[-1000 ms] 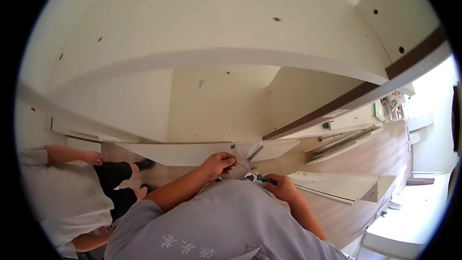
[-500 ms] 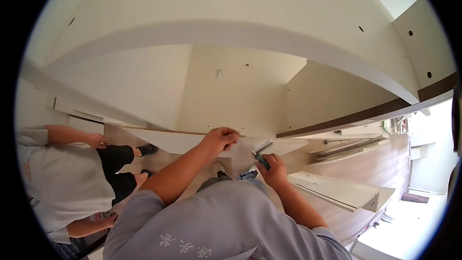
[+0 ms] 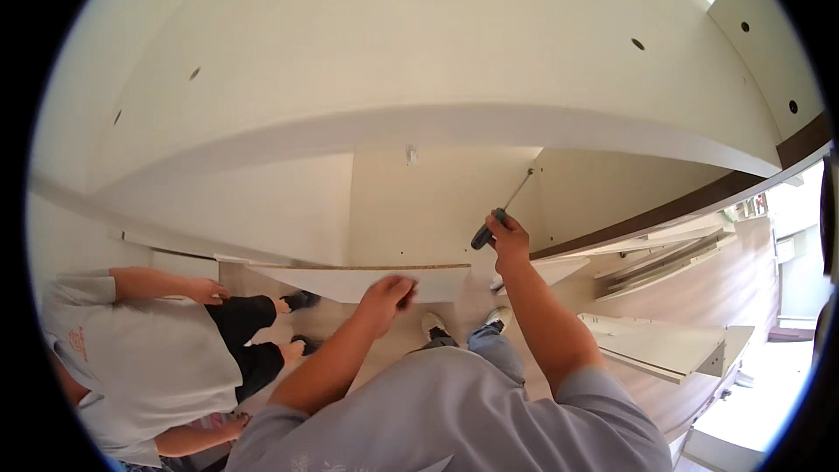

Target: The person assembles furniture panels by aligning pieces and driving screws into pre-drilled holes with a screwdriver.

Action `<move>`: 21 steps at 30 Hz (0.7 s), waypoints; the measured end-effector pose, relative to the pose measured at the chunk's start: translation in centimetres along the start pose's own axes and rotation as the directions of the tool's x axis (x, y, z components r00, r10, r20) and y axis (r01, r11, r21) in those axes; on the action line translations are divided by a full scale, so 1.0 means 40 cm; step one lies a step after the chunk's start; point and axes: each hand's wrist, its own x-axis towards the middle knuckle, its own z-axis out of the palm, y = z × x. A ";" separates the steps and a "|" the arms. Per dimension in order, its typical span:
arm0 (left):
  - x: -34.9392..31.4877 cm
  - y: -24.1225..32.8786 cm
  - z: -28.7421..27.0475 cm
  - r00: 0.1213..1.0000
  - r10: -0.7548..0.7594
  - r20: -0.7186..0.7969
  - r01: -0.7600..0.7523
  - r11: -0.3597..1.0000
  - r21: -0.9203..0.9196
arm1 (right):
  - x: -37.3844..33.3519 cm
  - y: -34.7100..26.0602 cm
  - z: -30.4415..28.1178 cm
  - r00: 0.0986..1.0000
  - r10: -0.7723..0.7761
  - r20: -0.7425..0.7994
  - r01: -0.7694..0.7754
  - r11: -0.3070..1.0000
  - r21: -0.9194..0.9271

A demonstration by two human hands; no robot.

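My right hand (image 3: 509, 237) is wrapped round the dark handle of a screwdriver (image 3: 517, 193). Its thin metal shaft slants up to the right, and a small dark piece shows at the tip, against the right inner side of the white cabinet (image 3: 437, 197). I cannot tell whether that piece is a screw in the panel or on the tip. Lower down, my left hand (image 3: 390, 301) hangs before a white board (image 3: 297, 280) at the cabinet's foot. Its fingers are curled and slightly blurred; what they hold, if anything, is hidden.
A curved-looking white shelf edge (image 3: 419, 118) crosses in front of me. Another person in a grey shirt (image 3: 149, 332) is close on my left. White panels (image 3: 655, 345) lie on the floor to the right, with a stack of boards (image 3: 669, 262) beyond.
My right hand has raised the screwdriver from waist level to the cabinet's right inner side, its tip now pointing up. My left hand has come away from the screwdriver's tip and dropped lower.
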 end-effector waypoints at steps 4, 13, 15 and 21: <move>-0.162 -0.201 -0.198 0.987 -0.098 -0.128 0.072 0.978 -0.196 | 0.135 0.016 0.019 0.984 0.133 -0.116 -0.103 0.967 0.235; -0.338 -0.343 -0.289 0.934 -0.224 -0.277 0.136 0.943 -0.305 | 0.344 0.052 0.087 0.947 0.282 -0.152 -0.155 0.819 0.552; -0.329 -0.344 -0.294 0.941 -0.217 -0.261 0.126 0.938 -0.324 | 0.370 0.048 0.095 0.913 0.347 -0.214 -0.188 0.824 0.535; -0.315 -0.335 -0.284 0.950 -0.190 -0.247 0.082 0.917 -0.391 | 0.330 -0.022 0.145 0.925 0.326 -0.194 -0.112 0.723 0.682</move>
